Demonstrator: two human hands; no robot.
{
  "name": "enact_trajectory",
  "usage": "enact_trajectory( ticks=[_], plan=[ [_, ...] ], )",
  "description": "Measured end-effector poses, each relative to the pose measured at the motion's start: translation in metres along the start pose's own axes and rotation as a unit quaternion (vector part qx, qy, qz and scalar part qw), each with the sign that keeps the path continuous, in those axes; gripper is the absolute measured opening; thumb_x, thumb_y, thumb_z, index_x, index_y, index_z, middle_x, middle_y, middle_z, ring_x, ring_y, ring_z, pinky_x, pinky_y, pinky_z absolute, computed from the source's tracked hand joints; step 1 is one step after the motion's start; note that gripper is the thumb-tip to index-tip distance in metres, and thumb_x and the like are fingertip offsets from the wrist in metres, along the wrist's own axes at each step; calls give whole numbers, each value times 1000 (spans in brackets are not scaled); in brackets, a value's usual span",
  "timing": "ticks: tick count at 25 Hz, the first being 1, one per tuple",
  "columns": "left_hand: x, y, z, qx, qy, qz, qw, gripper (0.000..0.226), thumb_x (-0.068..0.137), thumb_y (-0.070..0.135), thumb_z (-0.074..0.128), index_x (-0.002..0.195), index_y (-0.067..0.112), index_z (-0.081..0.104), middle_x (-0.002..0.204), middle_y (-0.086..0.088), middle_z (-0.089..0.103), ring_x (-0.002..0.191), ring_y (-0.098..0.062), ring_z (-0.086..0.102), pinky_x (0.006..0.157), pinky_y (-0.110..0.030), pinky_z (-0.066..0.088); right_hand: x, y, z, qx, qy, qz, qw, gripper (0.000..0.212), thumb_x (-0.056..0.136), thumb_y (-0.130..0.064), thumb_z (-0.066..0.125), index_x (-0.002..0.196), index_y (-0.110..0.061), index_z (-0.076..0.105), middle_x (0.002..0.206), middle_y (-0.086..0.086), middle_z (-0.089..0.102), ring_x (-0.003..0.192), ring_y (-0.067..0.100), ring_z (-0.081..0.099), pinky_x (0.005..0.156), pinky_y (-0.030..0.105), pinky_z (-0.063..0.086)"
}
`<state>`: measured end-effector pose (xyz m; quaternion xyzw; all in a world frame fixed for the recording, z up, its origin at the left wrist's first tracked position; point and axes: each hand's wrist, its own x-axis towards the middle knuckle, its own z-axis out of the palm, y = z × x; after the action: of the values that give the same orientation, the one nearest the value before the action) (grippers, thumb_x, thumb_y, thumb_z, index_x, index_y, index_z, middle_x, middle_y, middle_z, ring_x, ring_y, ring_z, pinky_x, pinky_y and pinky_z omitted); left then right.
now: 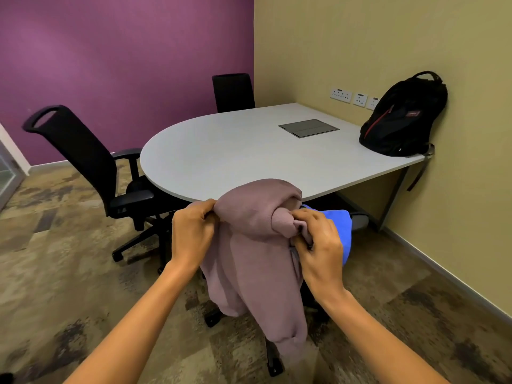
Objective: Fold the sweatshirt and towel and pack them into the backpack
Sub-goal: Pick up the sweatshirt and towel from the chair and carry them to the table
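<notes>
From the head view, the left hand (191,234) and right hand (318,242) both pinch the mauve sweatshirt (255,259), which hangs over a chair below the desk (221,151) edge. A blue towel (342,231) lies just behind it. The black backpack (401,117) leans against the wall on the desk's far right corner.

purple wall (110,51) meeting beige wall (360,37) with wall sockets (341,95); grey rounded table (235,151) with inset cable hatch (309,128); black armchair (83,156) at left, second black chair (232,91) behind; mottled carpet (55,259).
</notes>
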<state>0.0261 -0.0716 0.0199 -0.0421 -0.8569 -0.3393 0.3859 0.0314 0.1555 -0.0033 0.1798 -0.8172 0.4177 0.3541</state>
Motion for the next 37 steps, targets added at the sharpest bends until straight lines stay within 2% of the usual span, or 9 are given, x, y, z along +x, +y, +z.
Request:
enact_trajectory(
  ticks=[8,10,13,16,20,28,31,34,37],
  plan=[
    [52,68,-25,-113,133,63,983,23,76,-11,57,78,8,69,71,13,62,67,1,58,61,-18,45,59,-61,-41,38,138,-55,988,52,82,4,60,124,-22,43,121,7,52,105,18,48,89,21,37],
    [58,81,-26,-142,136,61,979,26,76,-11,57,78,12,68,73,16,64,69,2,60,64,-20,48,72,-65,-46,34,130,-104,986,59,82,-15,64,132,-21,35,133,16,44,119,16,42,98,23,34],
    [46,93,-16,-176,104,29,978,26,74,-12,58,78,13,65,74,14,66,69,-4,62,63,-28,51,74,-62,-42,-64,33,-132,989,101,69,-63,72,147,-29,16,149,19,19,135,27,28,106,33,31],
    [30,107,-3,-223,75,-27,971,21,75,-12,58,81,8,60,70,7,65,67,-12,61,59,-35,51,66,-56,-35,-145,-29,-146,978,118,58,-77,68,147,-46,-2,154,12,1,143,34,12,109,42,26],
    [21,123,6,-282,37,-87,955,22,77,-10,62,81,9,53,67,8,65,62,-7,61,55,-21,47,58,-50,-30,-166,10,-115,979,96,64,-54,72,144,-45,19,140,12,29,123,34,36,94,53,43],
    [15,141,40,-271,-7,-5,963,27,79,-5,65,84,16,49,64,13,60,59,0,56,57,-16,41,48,-22,-56,-187,164,-90,964,51,79,-35,73,125,-34,50,116,5,46,98,32,54,73,35,50],
    [17,160,62,-257,-44,93,961,29,84,4,65,100,21,48,89,21,62,84,6,61,74,-11,46,57,1,-76,-193,181,-66,962,47,81,-32,72,122,-32,51,110,13,57,95,32,54,69,33,48],
    [20,176,97,-167,-31,178,969,31,89,22,59,118,14,51,116,4,59,118,-11,51,107,-31,37,73,30,-106,-191,200,-47,960,40,83,-37,64,121,-33,51,105,15,58,90,31,53,70,30,43],
    [7,186,138,-102,18,196,975,46,94,24,48,136,7,42,147,-5,39,141,-18,29,114,-48,25,91,62,-140,-199,228,-46,952,40,83,-32,67,121,-32,52,107,17,59,92,31,52,74,29,42]
  ],
)
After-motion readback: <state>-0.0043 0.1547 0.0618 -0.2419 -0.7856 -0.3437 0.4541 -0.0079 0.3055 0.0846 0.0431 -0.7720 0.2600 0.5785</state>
